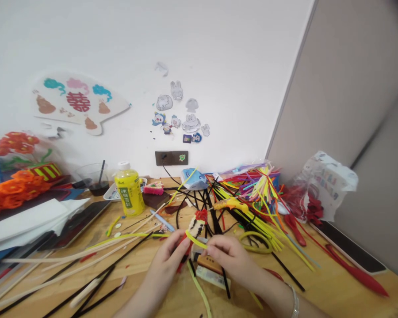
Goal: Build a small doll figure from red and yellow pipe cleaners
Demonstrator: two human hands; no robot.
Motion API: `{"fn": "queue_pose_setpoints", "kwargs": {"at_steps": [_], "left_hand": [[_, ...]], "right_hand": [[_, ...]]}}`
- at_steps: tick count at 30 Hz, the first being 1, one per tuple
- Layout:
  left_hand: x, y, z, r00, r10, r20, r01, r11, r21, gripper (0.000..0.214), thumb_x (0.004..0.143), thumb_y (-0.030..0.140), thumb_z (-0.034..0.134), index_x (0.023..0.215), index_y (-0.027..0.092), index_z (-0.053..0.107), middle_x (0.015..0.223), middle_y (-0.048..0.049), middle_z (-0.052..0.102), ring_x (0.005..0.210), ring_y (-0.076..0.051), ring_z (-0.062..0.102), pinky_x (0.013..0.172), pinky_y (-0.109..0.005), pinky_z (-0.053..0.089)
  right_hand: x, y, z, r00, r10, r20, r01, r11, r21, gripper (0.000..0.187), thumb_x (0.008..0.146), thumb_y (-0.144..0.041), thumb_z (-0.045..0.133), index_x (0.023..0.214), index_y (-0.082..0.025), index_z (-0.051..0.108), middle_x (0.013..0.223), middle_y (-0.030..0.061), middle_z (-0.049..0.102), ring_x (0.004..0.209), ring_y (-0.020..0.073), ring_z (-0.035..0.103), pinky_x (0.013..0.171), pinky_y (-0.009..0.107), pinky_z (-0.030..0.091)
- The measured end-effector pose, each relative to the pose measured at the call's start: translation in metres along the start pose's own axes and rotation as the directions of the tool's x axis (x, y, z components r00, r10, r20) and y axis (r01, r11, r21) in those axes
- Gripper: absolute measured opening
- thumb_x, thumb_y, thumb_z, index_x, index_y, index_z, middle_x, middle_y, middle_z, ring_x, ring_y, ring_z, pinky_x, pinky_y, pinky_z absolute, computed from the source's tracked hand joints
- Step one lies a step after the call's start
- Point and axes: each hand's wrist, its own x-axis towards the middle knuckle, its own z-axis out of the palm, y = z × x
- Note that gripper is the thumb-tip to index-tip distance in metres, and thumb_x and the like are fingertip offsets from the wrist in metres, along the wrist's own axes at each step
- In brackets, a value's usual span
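Note:
Between my hands is a small pipe-cleaner piece (pixel 197 226), cream with black marks and a red top. My left hand (pixel 172 254) is closed, its thumb and fingers pinching this piece low on its left side. A yellow pipe cleaner (pixel 197 241) bends across the front of it, from the left thumb over to my right hand (pixel 228 255). The right fingers are closed on that strip's other end. Just below the hands lie a brown block (pixel 210 264) and a pale box (pixel 213 278), both partly covered. The left fingertips are partly hidden behind the piece.
A yellow hot glue gun (pixel 230 203) rests among black and yellow pipe cleaners. Behind it is a bundle of coloured ones (pixel 262 183). A yellow drink bottle (pixel 129 192) and a cup of dark liquid (pixel 97 189) stand at the back left. Black strips (pixel 96 287) cross the left front.

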Motion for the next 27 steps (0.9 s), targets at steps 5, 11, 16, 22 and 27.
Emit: {"fn": "queue_pose_setpoints", "kwargs": {"at_steps": [5, 11, 16, 22, 27], "left_hand": [[-0.001, 0.005, 0.002, 0.999, -0.038, -0.005, 0.037, 0.999, -0.037, 0.027, 0.073, 0.043, 0.054, 0.083, 0.02, 0.063, 0.066, 0.0021, 0.057, 0.068, -0.015, 0.051, 0.061, -0.021, 0.042], [-0.007, 0.012, 0.008, 0.986, -0.167, -0.011, 0.163, 0.972, -0.168, 0.036, 0.064, 0.048, 0.061, 0.084, 0.018, 0.062, 0.054, 0.0055, 0.051, 0.047, -0.01, 0.041, 0.043, -0.019, 0.032], [-0.01, 0.012, 0.011, 0.976, -0.215, -0.016, 0.208, 0.958, -0.198, 0.035, 0.066, 0.046, 0.059, 0.089, 0.019, 0.06, 0.048, 0.0068, 0.05, 0.04, -0.009, 0.038, 0.04, -0.019, 0.027], [-0.009, 0.008, 0.015, 0.978, -0.201, 0.057, 0.208, 0.912, -0.354, 0.03, 0.069, 0.043, 0.052, 0.086, 0.017, 0.055, 0.045, 0.0067, 0.048, 0.034, -0.007, 0.035, 0.039, -0.019, 0.023], [-0.007, 0.008, 0.017, 0.978, -0.196, 0.071, 0.208, 0.882, -0.422, 0.032, 0.071, 0.048, 0.047, 0.076, 0.017, 0.053, 0.044, 0.0054, 0.047, 0.034, -0.007, 0.034, 0.039, -0.02, 0.024]], "right_hand": [[0.0, 0.0, 0.001, 1.0, 0.016, -0.004, -0.016, 0.998, -0.054, 0.026, 0.083, -0.03, 0.047, 0.072, -0.015, 0.066, 0.065, 0.0005, 0.061, 0.062, 0.0116, 0.053, 0.059, 0.021, 0.041], [0.002, 0.003, 0.003, 1.0, 0.005, 0.009, -0.004, 0.993, -0.119, 0.028, 0.082, -0.03, 0.048, 0.064, -0.015, 0.064, 0.058, -0.001, 0.056, 0.055, 0.0101, 0.046, 0.054, 0.02, 0.036], [0.002, 0.004, 0.002, 1.0, -0.021, -0.006, 0.02, 0.988, -0.153, 0.028, 0.083, -0.03, 0.048, 0.063, -0.015, 0.063, 0.057, -0.0015, 0.054, 0.055, 0.0101, 0.046, 0.053, 0.02, 0.035], [0.002, 0.004, 0.001, 1.0, -0.012, -0.023, 0.008, 0.988, -0.154, 0.028, 0.083, -0.029, 0.047, 0.065, -0.014, 0.063, 0.059, -0.0005, 0.056, 0.057, 0.0107, 0.049, 0.054, 0.02, 0.036], [0.002, 0.004, -0.001, 1.0, -0.008, -0.03, 0.004, 0.991, -0.133, 0.027, 0.083, -0.03, 0.046, 0.07, -0.015, 0.064, 0.063, 0.0006, 0.059, 0.061, 0.0119, 0.052, 0.056, 0.02, 0.038]]}}
